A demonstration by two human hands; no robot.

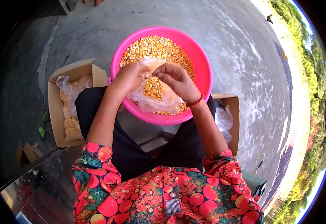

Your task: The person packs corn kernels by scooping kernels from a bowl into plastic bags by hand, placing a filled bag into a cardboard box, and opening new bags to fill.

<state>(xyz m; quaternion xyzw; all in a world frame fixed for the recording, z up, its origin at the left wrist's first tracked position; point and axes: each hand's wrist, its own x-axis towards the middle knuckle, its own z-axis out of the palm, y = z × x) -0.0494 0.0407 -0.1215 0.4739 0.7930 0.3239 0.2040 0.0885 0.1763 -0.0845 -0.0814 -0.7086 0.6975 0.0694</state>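
A pink basin (203,67) full of yellow corn kernels (151,45) sits between my knees. Over the kernels lies a clear plastic bag (148,103) with some corn inside, its mouth opened toward me and upward. At the bag's left edge, my left hand (129,77) has its fingers closed on the plastic. My right hand (176,80), a red bracelet at its wrist, is closed at the bag's upper right side, thumb and forefinger pinched together. What lies between those fingertips is too small to make out.
On the left stands a cardboard box (55,108) with bagged kernels. Another cardboard box (233,119) holding clear plastic bags (224,121) is right of my right knee. Small cardboard pieces (32,152) and a green leaf (42,132) lie on the floor at lower left.
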